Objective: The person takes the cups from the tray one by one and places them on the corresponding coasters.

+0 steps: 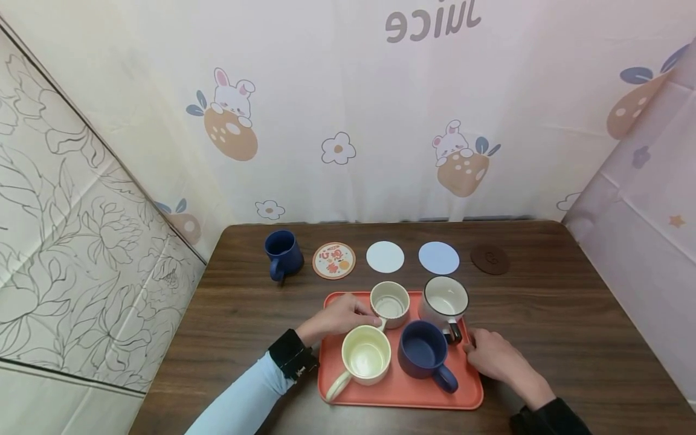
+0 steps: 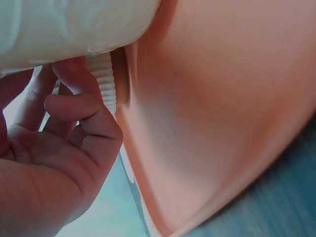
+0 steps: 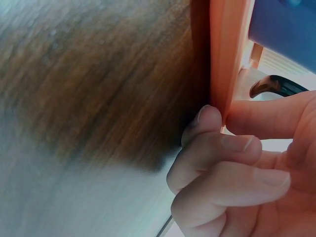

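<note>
My left hand (image 1: 344, 315) reaches over the tray's left rim and pinches the handle of a small cream ribbed mug (image 1: 389, 300). In the left wrist view the curled fingers are partly covered by the pale yellow mug (image 2: 74, 29). With thumb and forefinger, my right hand (image 1: 497, 357) grips the right rim of the coral tray (image 1: 413, 396); the right wrist view shows its other fingers curled beside that rim. On the tray also stand the yellow mug (image 1: 367, 355), a dark blue mug (image 1: 423, 350) and a white mug with black handle (image 1: 444, 299).
Behind the tray lie coasters in a row: a printed one (image 1: 334, 261), a white one (image 1: 385, 257), a light blue one (image 1: 438, 258) and a dark brown one (image 1: 490, 259). Another blue mug (image 1: 284, 254) stands at the back left of the wooden table (image 1: 565, 314).
</note>
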The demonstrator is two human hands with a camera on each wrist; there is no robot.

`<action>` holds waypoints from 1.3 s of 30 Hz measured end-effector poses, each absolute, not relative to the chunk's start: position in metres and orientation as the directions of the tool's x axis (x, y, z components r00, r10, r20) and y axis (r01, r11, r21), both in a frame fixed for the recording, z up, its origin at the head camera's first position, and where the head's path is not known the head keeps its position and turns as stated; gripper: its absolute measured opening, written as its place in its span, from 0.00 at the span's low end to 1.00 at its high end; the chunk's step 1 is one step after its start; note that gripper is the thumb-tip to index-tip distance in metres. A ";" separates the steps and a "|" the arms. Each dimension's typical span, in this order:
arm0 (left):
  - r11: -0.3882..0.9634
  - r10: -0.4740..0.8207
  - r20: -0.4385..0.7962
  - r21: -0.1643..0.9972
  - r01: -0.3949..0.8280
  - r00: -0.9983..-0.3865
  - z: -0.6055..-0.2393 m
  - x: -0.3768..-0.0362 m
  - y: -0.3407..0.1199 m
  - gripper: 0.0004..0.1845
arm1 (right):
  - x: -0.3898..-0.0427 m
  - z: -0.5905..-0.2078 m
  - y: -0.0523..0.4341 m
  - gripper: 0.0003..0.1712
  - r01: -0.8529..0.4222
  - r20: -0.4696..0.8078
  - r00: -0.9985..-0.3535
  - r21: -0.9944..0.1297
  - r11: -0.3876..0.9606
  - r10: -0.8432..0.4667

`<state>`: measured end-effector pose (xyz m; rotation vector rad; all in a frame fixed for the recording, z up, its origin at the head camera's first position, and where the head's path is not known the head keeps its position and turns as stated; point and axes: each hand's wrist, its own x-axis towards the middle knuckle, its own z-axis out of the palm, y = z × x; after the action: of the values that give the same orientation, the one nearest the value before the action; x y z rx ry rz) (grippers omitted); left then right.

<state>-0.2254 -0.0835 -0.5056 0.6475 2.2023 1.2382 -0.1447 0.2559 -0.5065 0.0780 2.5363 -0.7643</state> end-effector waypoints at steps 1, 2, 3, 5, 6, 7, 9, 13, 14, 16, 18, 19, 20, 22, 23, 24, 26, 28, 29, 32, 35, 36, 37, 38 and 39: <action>0.470 0.627 -0.217 0.871 0.141 -0.748 -0.506 -0.225 -0.083 0.10 | -0.144 -0.507 0.256 0.07 0.184 -0.465 -0.881 -0.509 0.841 -0.089; 0.473 0.623 -0.223 0.871 0.134 -0.750 -0.506 -0.225 -0.083 0.10 | -0.144 -0.507 0.256 0.07 0.182 -0.464 -0.881 -0.509 0.841 -0.090; 0.477 0.619 -0.226 0.869 0.131 -0.752 -0.506 -0.225 -0.083 0.10 | -0.144 -0.507 0.256 0.07 0.181 -0.464 -0.881 -0.509 0.841 -0.091; 0.482 0.610 -0.235 0.868 0.119 -0.757 -0.505 -0.224 -0.082 0.09 | -0.144 -0.507 0.256 0.08 0.178 -0.464 -0.881 -0.509 0.842 -0.093; 0.486 0.606 -0.239 0.866 0.115 -0.759 -0.504 -0.224 -0.081 0.09 | -0.144 -0.507 0.256 0.08 0.178 -0.464 -0.881 -0.508 0.843 -0.094; 0.490 0.602 -0.243 0.865 0.111 -0.761 -0.504 -0.224 -0.081 0.09 | -0.145 -0.507 0.256 0.08 0.177 -0.465 -0.881 -0.507 0.843 -0.094; 0.494 0.597 -0.246 0.863 0.108 -0.763 -0.503 -0.224 -0.080 0.08 | -0.145 -0.507 0.256 0.09 0.184 -0.468 -0.879 -0.505 0.844 -0.088; 0.472 0.602 -0.228 0.875 0.111 -0.766 -0.501 -0.225 -0.080 0.07 | -0.144 -0.508 0.257 0.09 0.175 -0.463 -0.881 -0.506 0.844 -0.095; 0.466 0.606 -0.221 0.877 0.116 -0.764 -0.501 -0.225 -0.080 0.07 | -0.144 -0.509 0.257 0.09 0.170 -0.459 -0.883 -0.506 0.846 -0.098; 0.453 0.615 -0.205 0.882 0.128 -0.761 -0.502 -0.226 -0.081 0.07 | -0.143 -0.509 0.257 0.09 0.156 -0.447 -0.889 -0.505 0.849 -0.102; 0.444 0.623 -0.194 0.885 0.138 -0.758 -0.502 -0.227 -0.082 0.08 | -0.143 -0.510 0.258 0.09 0.148 -0.438 -0.893 -0.501 0.853 -0.102; 0.446 0.625 -0.194 0.884 0.142 -0.756 -0.502 -0.227 -0.082 0.08 | -0.143 -0.510 0.258 0.09 0.146 -0.436 -0.894 -0.500 0.854 -0.103; 0.445 0.626 -0.193 0.884 0.144 -0.755 -0.503 -0.227 -0.083 0.08 | -0.143 -0.510 0.258 0.09 0.144 -0.433 -0.896 -0.499 0.855 -0.101; 0.440 0.626 -0.191 0.887 0.140 -0.756 -0.504 -0.227 -0.084 0.08 | -0.144 -0.511 0.258 0.09 0.149 -0.436 -0.895 -0.497 0.855 -0.097; 0.434 0.625 -0.188 0.890 0.138 -0.757 -0.504 -0.227 -0.084 0.08 | -0.144 -0.511 0.258 0.09 0.149 -0.436 -0.894 -0.498 0.854 -0.098; 0.430 0.624 -0.185 0.893 0.136 -0.759 -0.504 -0.227 -0.085 0.08 | -0.144 -0.511 0.258 0.09 0.147 -0.436 -0.895 -0.497 0.855 -0.099; 0.421 0.623 -0.178 0.897 0.135 -0.762 -0.504 -0.226 -0.086 0.09 | -0.145 -0.511 0.258 0.10 0.146 -0.435 -0.895 -0.497 0.855 -0.101; 0.421 0.616 -0.176 0.898 0.132 -0.768 -0.504 -0.226 -0.088 0.10 | -0.144 -0.511 0.258 0.11 0.145 -0.434 -0.895 -0.499 0.855 -0.102; 0.419 0.611 -0.176 0.899 0.127 -0.772 -0.504 -0.226 -0.089 0.10 | -0.144 -0.510 0.258 0.11 0.139 -0.430 -0.897 -0.499 0.856 -0.105; 0.412 0.589 -0.196 0.908 0.083 -0.784 -0.504 -0.226 -0.093 0.09 | -0.144 -0.510 0.257 0.12 0.144 -0.433 -0.896 -0.503 0.852 -0.104; 0.400 0.569 -0.215 0.916 0.039 -0.793 -0.505 -0.226 -0.096 0.09 | -0.144 -0.510 0.257 0.12 0.151 -0.439 -0.893 -0.509 0.847 -0.104; 0.398 0.566 -0.220 0.917 0.030 -0.795 -0.505 -0.226 -0.097 0.10 | -0.144 -0.510 0.258 0.12 0.153 -0.441 -0.891 -0.512 0.846 -0.106; 0.397 0.564 -0.221 0.917 0.027 -0.795 -0.505 -0.226 -0.097 0.10 | -0.144 -0.510 0.258 0.12 0.156 -0.443 -0.890 -0.512 0.845 -0.104; 0.403 0.564 -0.224 0.915 0.028 -0.795 -0.505 -0.225 -0.098 0.10 | -0.144 -0.510 0.257 0.13 0.165 -0.449 -0.888 -0.513 0.843 -0.099; 0.409 0.567 -0.226 0.912 0.033 -0.792 -0.504 -0.225 -0.098 0.11 | -0.144 -0.510 0.257 0.13 0.165 -0.450 -0.888 -0.512 0.843 -0.099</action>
<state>-0.2254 -0.0975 -0.5041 0.5096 2.1579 1.3800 -0.1442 0.2575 -0.5101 0.0487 2.5511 -0.7665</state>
